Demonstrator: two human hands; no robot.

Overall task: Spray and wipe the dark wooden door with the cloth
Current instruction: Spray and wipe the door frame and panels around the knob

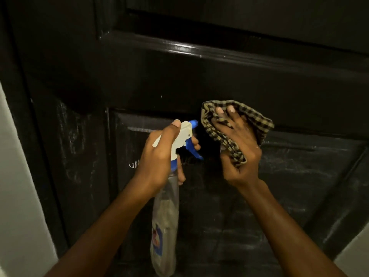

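Operator: Head view: my left hand (159,154) grips the spray bottle (165,216), fingers on the trigger. My right hand (239,156) holds the cloth (253,120), bunched, close to the door (199,76).

Spotter: Which step?

Operator: Spraying, I'd judge. Next I wipe the streaked lower panel (299,186). The wall (16,176) is close on the left; there's more room to the right.

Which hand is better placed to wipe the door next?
Right, probably. The right hand holds the cloth up at the door, fingers spread over it. The left hand is busy gripping the spray bottle, fingers at its trigger.
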